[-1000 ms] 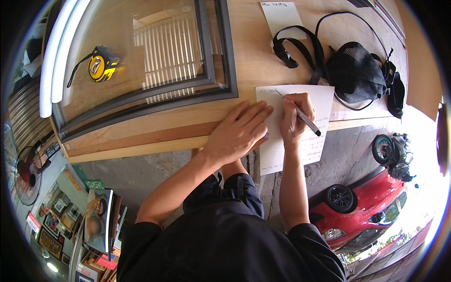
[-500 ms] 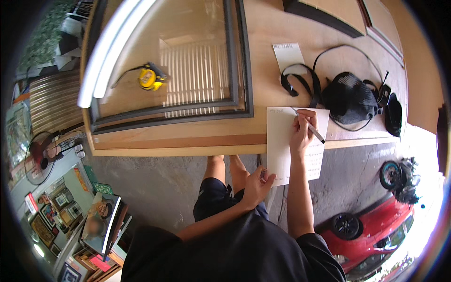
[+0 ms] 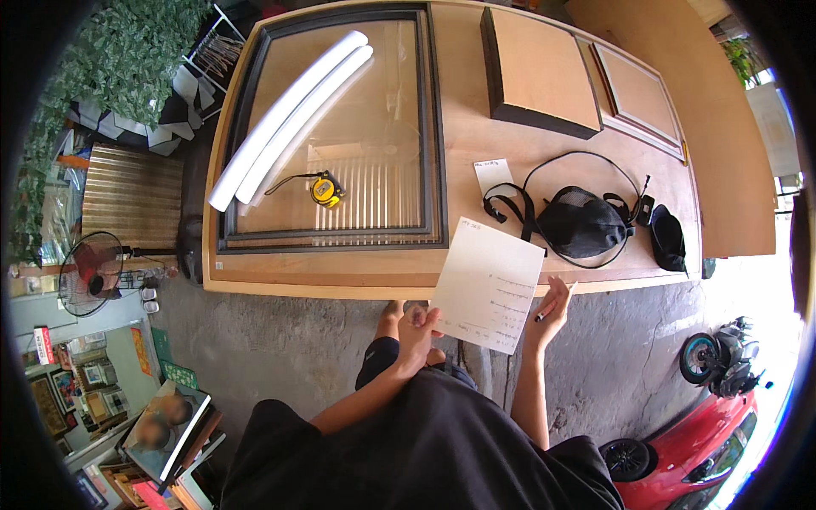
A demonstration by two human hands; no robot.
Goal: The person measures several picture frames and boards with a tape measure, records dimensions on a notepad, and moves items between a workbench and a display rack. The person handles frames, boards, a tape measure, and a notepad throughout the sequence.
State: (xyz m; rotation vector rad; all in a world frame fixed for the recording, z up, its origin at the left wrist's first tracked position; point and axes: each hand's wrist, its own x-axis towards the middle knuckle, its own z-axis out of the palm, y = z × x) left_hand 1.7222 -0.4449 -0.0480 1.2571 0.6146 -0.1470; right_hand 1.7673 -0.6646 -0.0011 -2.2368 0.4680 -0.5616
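Observation:
My left hand [image 3: 415, 337] grips a white sheet of paper [image 3: 486, 263] by its lower left corner, with thumb and fingers closed on it. The sheet is lifted and tilted in front of the table's near edge, and rows of handwriting run along its lower part. Just right of the paper is my right hand [image 3: 552, 311], fingers partly curled around a slim pen [image 3: 574, 287]. One pen end points up and away, the other shows below the fingers. The right hand is apart from the paper or barely beside it; I cannot tell which.
On the wooden table [image 3: 340, 282] lies a dark frame [image 3: 440, 170] with a clear pane, bearing white rolls [image 3: 285, 127] and a yellow tape measure [image 3: 325, 190]. Right of it are a black mesh item with straps [image 3: 582, 223], a small note [image 3: 490, 172] and a dark-sided box [image 3: 544, 72].
The paper has come off the tabletop toward me, raised by my left hand. My right hand has stopped writing and drawn back with the pen. The view has shifted, showing more of the table.

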